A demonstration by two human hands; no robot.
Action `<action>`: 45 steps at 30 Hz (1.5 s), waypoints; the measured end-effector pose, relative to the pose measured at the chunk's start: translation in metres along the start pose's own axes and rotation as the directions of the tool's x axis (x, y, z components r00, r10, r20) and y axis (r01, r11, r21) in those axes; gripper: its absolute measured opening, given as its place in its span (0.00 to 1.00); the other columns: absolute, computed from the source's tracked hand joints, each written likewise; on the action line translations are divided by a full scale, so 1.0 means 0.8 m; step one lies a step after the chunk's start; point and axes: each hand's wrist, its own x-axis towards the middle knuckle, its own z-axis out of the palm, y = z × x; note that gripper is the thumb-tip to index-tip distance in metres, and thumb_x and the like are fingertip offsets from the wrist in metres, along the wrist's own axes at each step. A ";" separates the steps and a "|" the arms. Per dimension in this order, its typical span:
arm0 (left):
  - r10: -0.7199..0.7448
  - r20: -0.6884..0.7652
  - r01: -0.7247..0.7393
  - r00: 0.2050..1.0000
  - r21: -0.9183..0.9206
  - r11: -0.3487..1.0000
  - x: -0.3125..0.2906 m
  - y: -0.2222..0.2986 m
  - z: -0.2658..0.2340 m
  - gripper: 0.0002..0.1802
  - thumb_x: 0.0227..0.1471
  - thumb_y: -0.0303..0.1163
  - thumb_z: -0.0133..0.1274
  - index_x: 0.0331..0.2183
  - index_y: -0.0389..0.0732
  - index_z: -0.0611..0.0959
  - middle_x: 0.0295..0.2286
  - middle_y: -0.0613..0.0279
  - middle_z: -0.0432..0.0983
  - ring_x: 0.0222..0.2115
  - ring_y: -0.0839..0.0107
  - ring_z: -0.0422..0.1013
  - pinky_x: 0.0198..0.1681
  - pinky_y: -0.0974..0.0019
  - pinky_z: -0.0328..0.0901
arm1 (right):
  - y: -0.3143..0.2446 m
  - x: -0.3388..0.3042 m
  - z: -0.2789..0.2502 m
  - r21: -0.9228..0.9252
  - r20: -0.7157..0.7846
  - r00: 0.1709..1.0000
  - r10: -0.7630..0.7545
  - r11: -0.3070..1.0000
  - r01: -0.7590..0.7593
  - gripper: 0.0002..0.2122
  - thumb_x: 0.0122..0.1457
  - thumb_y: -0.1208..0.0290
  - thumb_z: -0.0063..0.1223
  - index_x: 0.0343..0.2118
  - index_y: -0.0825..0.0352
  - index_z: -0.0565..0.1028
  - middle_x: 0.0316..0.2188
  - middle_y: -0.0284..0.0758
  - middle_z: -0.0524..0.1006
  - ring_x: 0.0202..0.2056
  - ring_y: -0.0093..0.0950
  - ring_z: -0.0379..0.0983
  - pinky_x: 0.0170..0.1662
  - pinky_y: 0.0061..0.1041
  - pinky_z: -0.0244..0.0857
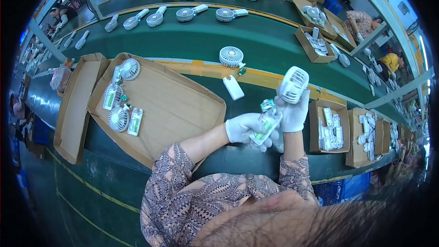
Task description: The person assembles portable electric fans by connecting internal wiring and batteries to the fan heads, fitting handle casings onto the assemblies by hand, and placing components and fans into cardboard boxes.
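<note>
My right hand (292, 114), in a white glove, holds a small white handheld fan (293, 83) by its body, with the round head pointing up. My left hand (244, 128), also gloved, grips the fan's open handle half (266, 126), where a green circuit board and a green part show. A white handle cover (233, 87) lies on the green table beyond my hands. Another fan head (231, 56) with a green board rests farther back.
A wide flat cardboard tray (183, 110) to my left holds three half-built fans (120, 118). Small cardboard boxes of white parts (329, 130) stand to my right. Finished fans (185, 14) ride the green conveyor behind. Other workers sit across the line.
</note>
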 end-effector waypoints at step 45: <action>0.442 -0.620 -0.302 0.648 0.323 0.897 0.014 0.031 -0.007 0.21 0.54 0.48 0.43 0.32 0.37 0.74 0.20 0.59 0.72 0.15 0.68 0.70 0.16 0.64 0.68 | -0.016 -0.001 -0.024 -0.910 -0.007 0.992 0.128 0.410 -0.059 0.24 0.54 0.77 0.42 0.56 0.72 0.56 0.46 0.45 0.68 0.39 0.27 0.70 0.40 0.21 0.65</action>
